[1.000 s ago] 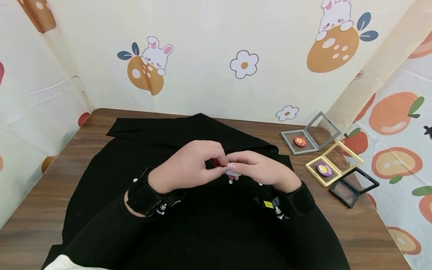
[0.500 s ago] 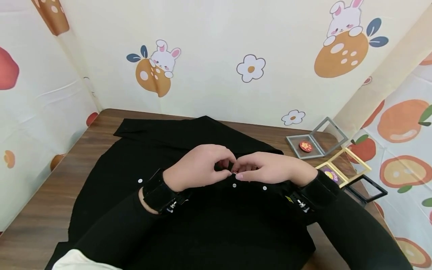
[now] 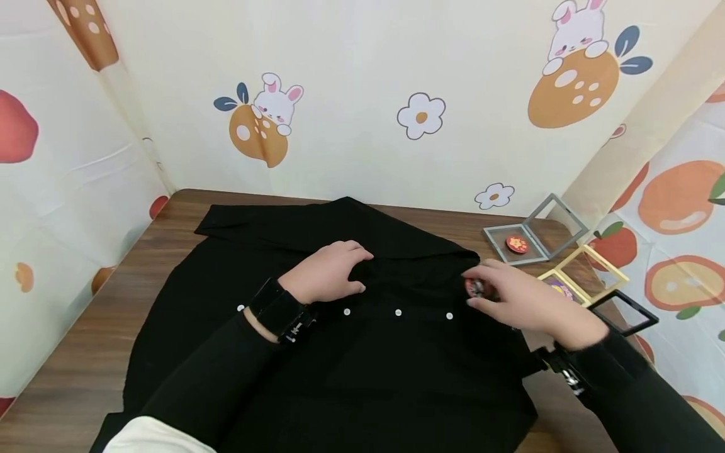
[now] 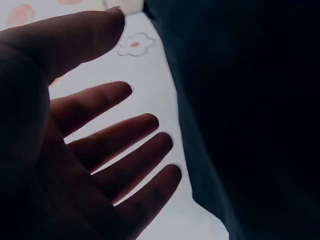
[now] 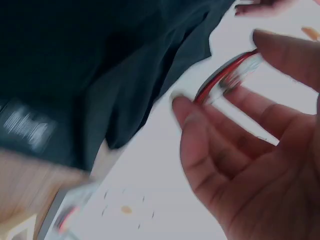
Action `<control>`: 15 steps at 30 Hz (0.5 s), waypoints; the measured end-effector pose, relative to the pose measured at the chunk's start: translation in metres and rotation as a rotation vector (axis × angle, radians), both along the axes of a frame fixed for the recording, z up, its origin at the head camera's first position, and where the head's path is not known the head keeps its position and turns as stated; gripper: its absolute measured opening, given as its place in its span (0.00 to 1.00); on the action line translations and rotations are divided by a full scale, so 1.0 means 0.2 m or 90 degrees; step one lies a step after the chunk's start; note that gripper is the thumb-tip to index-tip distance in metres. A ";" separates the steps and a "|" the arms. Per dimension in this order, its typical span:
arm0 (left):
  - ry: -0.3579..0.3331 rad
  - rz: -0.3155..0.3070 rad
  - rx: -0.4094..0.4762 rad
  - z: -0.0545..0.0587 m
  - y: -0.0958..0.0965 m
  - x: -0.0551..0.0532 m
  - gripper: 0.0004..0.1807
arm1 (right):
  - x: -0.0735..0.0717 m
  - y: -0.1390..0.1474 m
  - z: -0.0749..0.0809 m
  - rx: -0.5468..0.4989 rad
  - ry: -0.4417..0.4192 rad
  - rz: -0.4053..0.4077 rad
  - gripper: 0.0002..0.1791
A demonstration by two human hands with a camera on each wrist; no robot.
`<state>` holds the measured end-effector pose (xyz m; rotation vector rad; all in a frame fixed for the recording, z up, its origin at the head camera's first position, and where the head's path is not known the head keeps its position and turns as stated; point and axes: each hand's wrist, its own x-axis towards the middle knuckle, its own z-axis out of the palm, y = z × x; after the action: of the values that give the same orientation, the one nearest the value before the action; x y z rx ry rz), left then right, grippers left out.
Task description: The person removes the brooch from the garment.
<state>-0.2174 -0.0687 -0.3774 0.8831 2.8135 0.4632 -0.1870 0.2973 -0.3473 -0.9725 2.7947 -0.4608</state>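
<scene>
A black garment (image 3: 351, 377) with several white buttons (image 3: 398, 313) lies spread over the table. My left hand (image 3: 328, 274) hovers over the garment's upper part; in the left wrist view its fingers (image 4: 145, 145) are spread and relaxed, with nothing between them. At the garment's right side, my right hand (image 3: 527, 302) pinches a small round red badge (image 3: 474, 288) between thumb and fingers. The badge's red rim (image 5: 220, 75) shows edge-on in the right wrist view, with what seems a pin fitting on its back.
To the right stand a grey display frame (image 3: 490, 238) with a round red badge (image 3: 517, 244) inside, a yellow frame (image 3: 606, 265) with a purple badge (image 3: 559, 288), and a black frame (image 3: 639, 302). A patterned cloth (image 3: 362, 126) rises behind the wooden table (image 3: 187, 214).
My hands were together over the garment's middle and have parted. The right hand has moved right with the badge; the left has drawn slightly left, its fingers loosened.
</scene>
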 end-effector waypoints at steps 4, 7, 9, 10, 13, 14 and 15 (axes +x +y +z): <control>-0.027 0.010 -0.057 -0.03 0.01 -0.02 0.34 | 0.07 0.16 -0.01 0.050 0.014 -0.096 0.27; -0.051 0.017 -0.081 -0.04 0.02 -0.03 0.34 | 0.11 0.28 -0.02 0.067 0.005 -0.157 0.28; -0.061 0.021 -0.087 -0.05 0.02 -0.03 0.34 | 0.13 0.35 -0.04 0.075 0.003 -0.191 0.26; -0.064 0.023 -0.091 -0.06 0.02 -0.03 0.34 | 0.14 0.39 -0.05 0.081 0.005 -0.206 0.26; -0.070 0.028 -0.100 -0.08 0.01 -0.04 0.34 | 0.16 0.47 -0.07 0.095 0.001 -0.241 0.26; -0.074 0.031 -0.102 -0.08 0.01 -0.03 0.34 | 0.16 0.50 -0.08 0.103 0.000 -0.249 0.27; -0.075 0.032 -0.106 -0.09 0.00 -0.03 0.34 | 0.16 0.53 -0.09 0.113 -0.001 -0.257 0.28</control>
<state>-0.2239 -0.0684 -0.3949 0.7297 2.7243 0.2723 -0.1541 0.4024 -0.3651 -0.3695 2.9685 -0.2488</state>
